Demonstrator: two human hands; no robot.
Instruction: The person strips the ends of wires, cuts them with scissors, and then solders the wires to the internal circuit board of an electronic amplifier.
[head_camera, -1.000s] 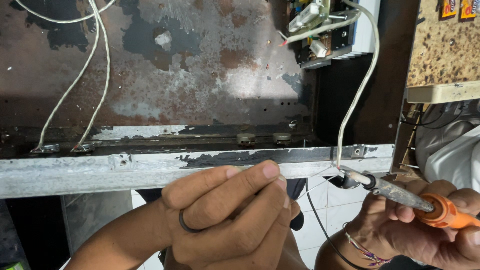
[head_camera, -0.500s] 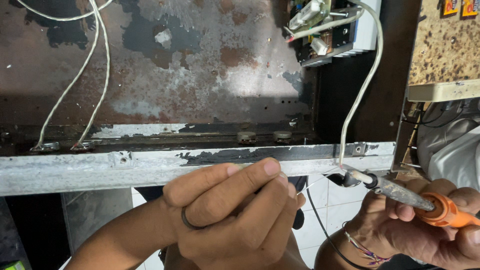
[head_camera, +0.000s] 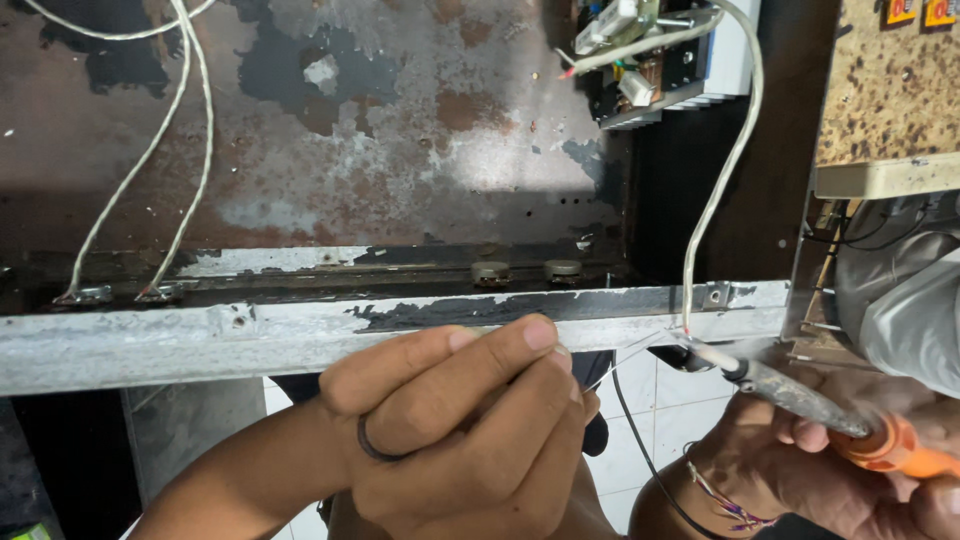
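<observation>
Far left of the frame, two thin white cords (head_camera: 130, 190) are running down the rusty metal panel (head_camera: 380, 130) to small clips at its lower edge. Below them, a painted grey metal rail (head_camera: 180, 340) is stretching across the width of the picture. Moving to lower centre, the left hand (head_camera: 460, 420) is curling its fingers together, fingertips pinching up against the rail's underside; what it is gripping is too fine to make out. A dark ring (head_camera: 372, 445) is sitting on one finger. Up top, right of centre, an electrical component block (head_camera: 660, 50) is mounted, and a white wire (head_camera: 725, 170) is dropping from it to the rail's right end. There, at lower right, the soldering iron (head_camera: 800, 395) is meeting that wire's end with its tip, a wisp of smoke rising. The right hand (head_camera: 850, 470) is grasping the iron's orange handle (head_camera: 890, 455), a thread bracelet (head_camera: 720, 495) showing at the wrist.
</observation>
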